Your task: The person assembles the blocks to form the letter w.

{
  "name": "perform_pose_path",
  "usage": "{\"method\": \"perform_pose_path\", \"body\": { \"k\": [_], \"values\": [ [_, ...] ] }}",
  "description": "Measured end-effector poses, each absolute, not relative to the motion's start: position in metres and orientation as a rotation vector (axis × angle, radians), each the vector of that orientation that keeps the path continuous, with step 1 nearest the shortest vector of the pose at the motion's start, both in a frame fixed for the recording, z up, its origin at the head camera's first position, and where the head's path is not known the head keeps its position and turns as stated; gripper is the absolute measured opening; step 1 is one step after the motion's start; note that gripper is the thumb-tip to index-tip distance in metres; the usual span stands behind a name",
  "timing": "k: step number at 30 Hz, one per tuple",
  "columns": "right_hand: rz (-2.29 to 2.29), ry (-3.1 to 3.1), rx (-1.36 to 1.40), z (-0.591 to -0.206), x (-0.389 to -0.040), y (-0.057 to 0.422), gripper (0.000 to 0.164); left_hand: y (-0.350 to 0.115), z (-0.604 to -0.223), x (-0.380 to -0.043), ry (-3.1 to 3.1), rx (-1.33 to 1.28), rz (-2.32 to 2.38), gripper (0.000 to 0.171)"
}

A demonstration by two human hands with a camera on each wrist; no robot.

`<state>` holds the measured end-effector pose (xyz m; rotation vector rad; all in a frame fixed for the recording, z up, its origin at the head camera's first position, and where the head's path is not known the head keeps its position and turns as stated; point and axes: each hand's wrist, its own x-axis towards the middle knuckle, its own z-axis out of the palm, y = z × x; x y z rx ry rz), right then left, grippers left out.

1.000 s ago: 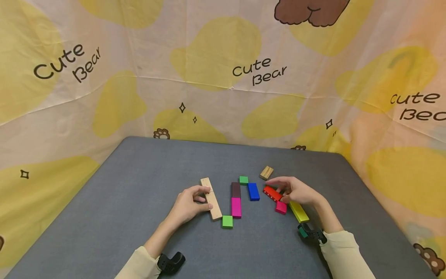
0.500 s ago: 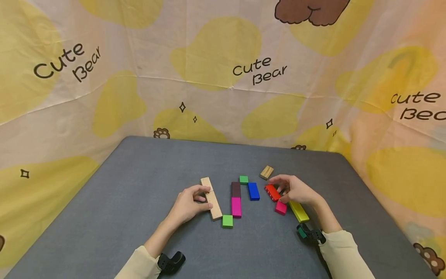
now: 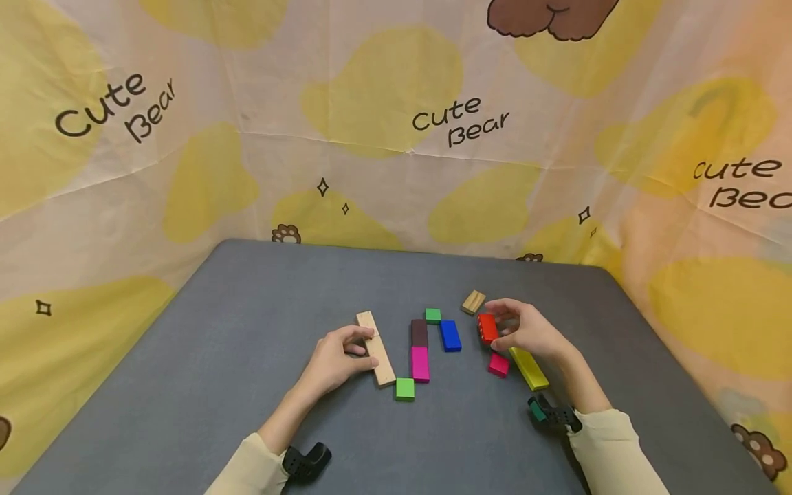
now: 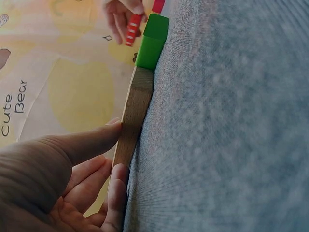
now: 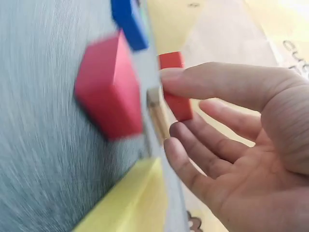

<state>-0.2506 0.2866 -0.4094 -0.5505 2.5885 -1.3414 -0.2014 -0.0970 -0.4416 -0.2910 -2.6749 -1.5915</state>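
Note:
My left hand pinches a pale wooden block lying flat, with thumb and fingers along its sides; a seam shows near its far end. At its near end sits a light green block. My right hand grips a red block with white dots on one side, between thumb and fingers. In the right wrist view the red block is raised off the table. Below that hand lie a pinkish-red block and a long yellow block.
Between the hands, a magenta block, a dark brown block, a green block and a blue block form a bent line on the grey table. A striped wooden block lies beyond the right hand.
My right hand has lifted the red block away from the pinkish-red block and turned it from slanted to nearly lengthwise. My left hand has stayed in place on the wooden block.

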Motion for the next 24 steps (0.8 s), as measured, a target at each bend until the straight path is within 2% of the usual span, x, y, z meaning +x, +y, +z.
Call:
{"method": "perform_pose_path", "body": {
  "k": [13, 19, 24],
  "values": [
    [-1.613, 2.543, -0.406, -0.399, -0.187, 0.257, 0.069, -0.095, -0.440, -0.202, -2.679, -0.262, -1.608, 0.047],
    [-1.684, 2.476, -0.283, -0.411, -0.182, 0.247, 0.072, -0.094, -0.439, -0.202, -2.686, -0.257, -1.603, 0.047],
    [-1.639, 2.506, -0.291, -0.412, -0.184, 0.244, 0.074, -0.093, -0.439, -0.203, -2.680, -0.280, -1.608, 0.047]
  ]
}}
